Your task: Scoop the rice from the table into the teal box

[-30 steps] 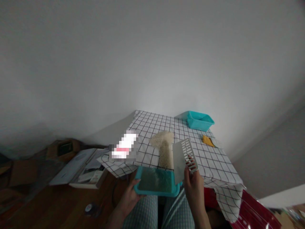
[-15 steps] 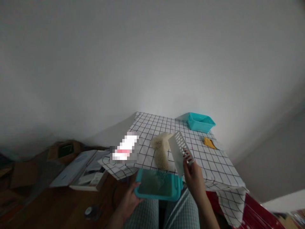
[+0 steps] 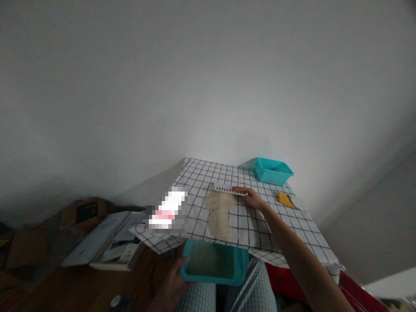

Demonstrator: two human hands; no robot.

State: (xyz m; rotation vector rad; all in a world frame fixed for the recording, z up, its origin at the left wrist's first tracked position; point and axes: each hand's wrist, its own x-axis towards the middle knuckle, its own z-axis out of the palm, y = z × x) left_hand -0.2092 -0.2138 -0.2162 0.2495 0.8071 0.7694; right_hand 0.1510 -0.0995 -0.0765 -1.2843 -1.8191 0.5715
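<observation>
The right hand [image 3: 252,198] reaches out across the bench, its fingers [image 3: 239,190] closed around one end of a white slotted plastic scraper [image 3: 225,189]. The scraper lies low over the cloth with its long axis running almost sideways, pointing left from the fingers. Its long edge sits at the far end of a pile of pale rice-like grain [image 3: 218,216], and the picture does not settle whether the two touch. The pile stretches from just below those fingers toward the near edge of the bench, on a white cloth with a black grid [image 3: 276,227].

The left hand [image 3: 173,281] is at the near edge, its fingers [image 3: 182,261] curled on the rim of a shallow teal tray [image 3: 242,264]. A layer of similar grain [image 3: 211,261] covers the tray's floor, and the cloth edge overlaps the tray's far side.

Well beyond the right fingers stands a deeper teal tub [image 3: 272,172]; its contents cannot be made out. Nearer them lies a yellow cloth [image 3: 285,200]. Left of the pile is a pixelated, unreadable object [image 3: 167,209].
</observation>
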